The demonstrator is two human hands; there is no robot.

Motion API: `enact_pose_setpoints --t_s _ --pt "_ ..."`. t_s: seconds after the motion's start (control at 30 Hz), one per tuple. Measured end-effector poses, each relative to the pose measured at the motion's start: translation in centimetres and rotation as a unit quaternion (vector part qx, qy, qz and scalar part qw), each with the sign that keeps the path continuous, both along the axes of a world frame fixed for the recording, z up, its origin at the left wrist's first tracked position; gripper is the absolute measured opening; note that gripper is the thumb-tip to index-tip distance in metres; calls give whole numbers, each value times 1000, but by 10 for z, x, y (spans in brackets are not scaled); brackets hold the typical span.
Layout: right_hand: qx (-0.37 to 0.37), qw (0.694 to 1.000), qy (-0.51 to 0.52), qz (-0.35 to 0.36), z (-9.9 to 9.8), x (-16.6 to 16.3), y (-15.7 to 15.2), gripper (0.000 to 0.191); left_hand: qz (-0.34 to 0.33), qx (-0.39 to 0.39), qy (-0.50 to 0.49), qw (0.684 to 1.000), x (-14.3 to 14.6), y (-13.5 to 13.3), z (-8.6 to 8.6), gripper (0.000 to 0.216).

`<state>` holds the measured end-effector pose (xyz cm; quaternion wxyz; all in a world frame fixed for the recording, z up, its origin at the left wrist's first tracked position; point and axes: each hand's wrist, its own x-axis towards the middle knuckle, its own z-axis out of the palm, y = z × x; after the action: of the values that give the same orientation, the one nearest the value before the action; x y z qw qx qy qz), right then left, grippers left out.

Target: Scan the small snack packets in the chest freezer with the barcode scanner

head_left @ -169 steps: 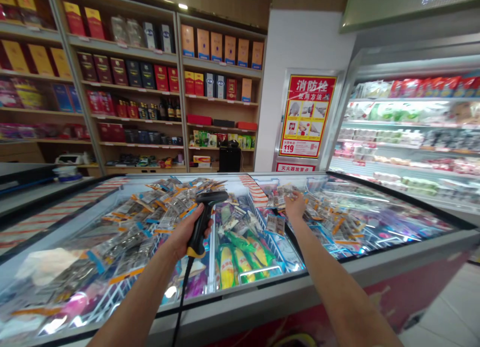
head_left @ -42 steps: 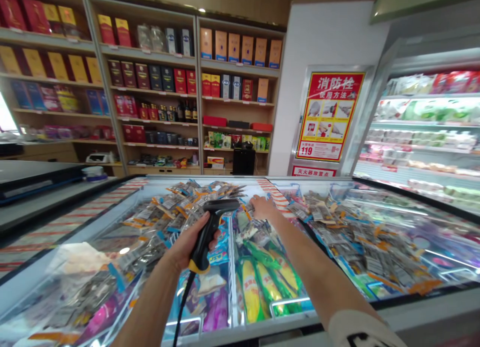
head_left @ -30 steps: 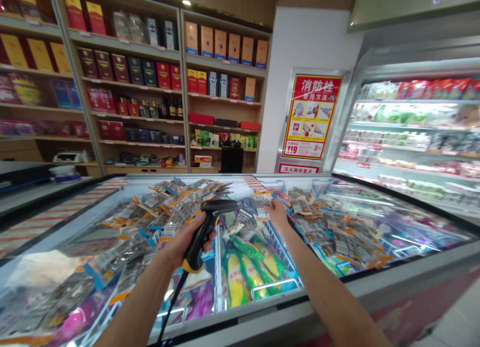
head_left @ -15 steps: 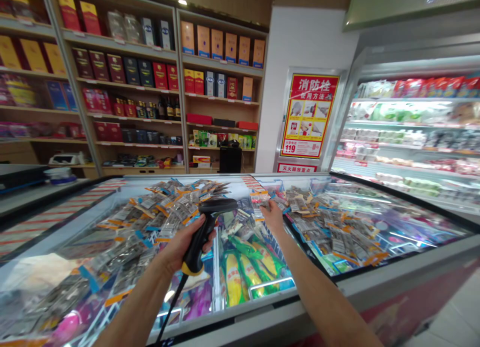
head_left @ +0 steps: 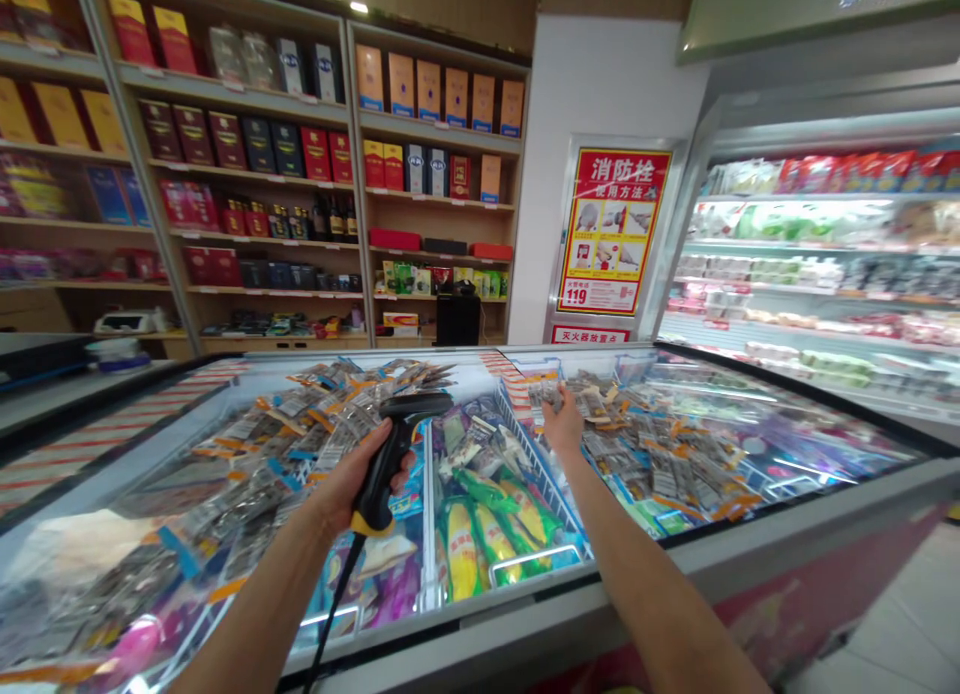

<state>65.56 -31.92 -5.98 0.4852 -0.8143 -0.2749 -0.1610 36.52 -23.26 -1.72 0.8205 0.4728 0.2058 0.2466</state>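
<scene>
My left hand (head_left: 346, 482) is wrapped round the grip of a black barcode scanner (head_left: 401, 417) with a yellow ring and a trailing cable. The scanner's head points over the open chest freezer (head_left: 525, 614). My right hand (head_left: 564, 426) reaches across the freezer, closed on a small clear packet (head_left: 541, 395). It hovers above the wire divider (head_left: 525, 454), at the edge of the right-hand heap of similar packets (head_left: 660, 454). Another heap of packets (head_left: 300, 424) lies to the left of the scanner. Yellow-and-green corn packs (head_left: 480, 534) lie in the middle bin below my right forearm.
Wooden shelves (head_left: 300, 174) of boxed goods and bottles line the back wall. A red fire-hydrant poster (head_left: 611, 229) hangs beside an open chilled display (head_left: 825, 264) on the right. A counter (head_left: 67, 384) runs along the left. Tiled floor (head_left: 900, 614) shows at the lower right.
My right hand has lifted a small packet from the middle bin and carried it to the right, over the divider. The left hand with the scanner has sunk slightly and drifted left.
</scene>
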Motion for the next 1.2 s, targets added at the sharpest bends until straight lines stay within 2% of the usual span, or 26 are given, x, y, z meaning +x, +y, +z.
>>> enact_pose_setpoints --t_s 0.17,0.27,0.4,0.47,0.53,0.63,0.73,0.83,0.9,1.0,1.1,1.2 --pt "-123 987 -18 -105 9 28 -37 45 39 2 15 999 -16 1 3 28" --pt "-172 973 -22 -150 9 41 -53 41 70 7 15 997 -28 -1 8 27" --pt "-165 963 -40 -207 8 47 -59 45 107 9 16 994 -42 2 13 26" --pt "-145 966 -71 -204 8 40 -52 47 115 17 4 993 -48 6 12 25" --pt "-123 976 -102 -145 8 22 -33 44 120 16 -7 993 -54 9 10 25" --pt "-103 985 -136 28 11 -25 13 44 135 3 -15 991 -65 14 7 27" --pt "-136 956 -159 205 23 -87 71 50 151 5 -34 988 -78 18 5 29" --pt "-176 919 -176 306 43 -140 129 58 170 9 -43 985 -93 25 4 31" --pt "-202 898 -193 339 55 -160 162 62 204 15 -37 978 -104 33 2 30" --pt "-249 889 -181 339 62 -162 200 67 274 21 -19 961 -117 45 -3 28" --pt "-283 889 -138 331 51 -142 220 71 288 6 15 957 -118 53 -9 31" --pt "-282 888 -84 353 32 -120 222 69 273 17 32 961 -107 54 -14 34"
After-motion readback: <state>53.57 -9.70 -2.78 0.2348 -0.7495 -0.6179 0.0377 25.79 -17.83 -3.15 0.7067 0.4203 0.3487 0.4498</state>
